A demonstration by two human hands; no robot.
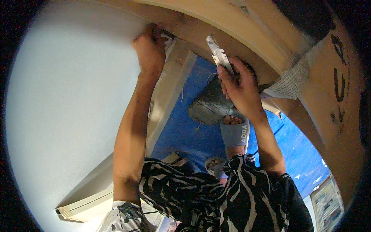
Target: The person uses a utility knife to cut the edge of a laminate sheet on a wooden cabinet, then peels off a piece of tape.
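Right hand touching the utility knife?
Touching. The head view shows the right hand gripping the utility knife, fingers wrapped around its handle, blade end protruding above.

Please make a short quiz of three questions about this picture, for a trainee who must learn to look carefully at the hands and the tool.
1. True or false: the right hand holds a metal blade tool.
2. Multiple choice: the left hand presses where? A) on the blue sheet B) at the edge where the white panel meets the curved wooden frame C) on the sandal
3. Short answer: what colour is the sheet under the person's feet?

Key: 1 true; 2 B; 3 blue.
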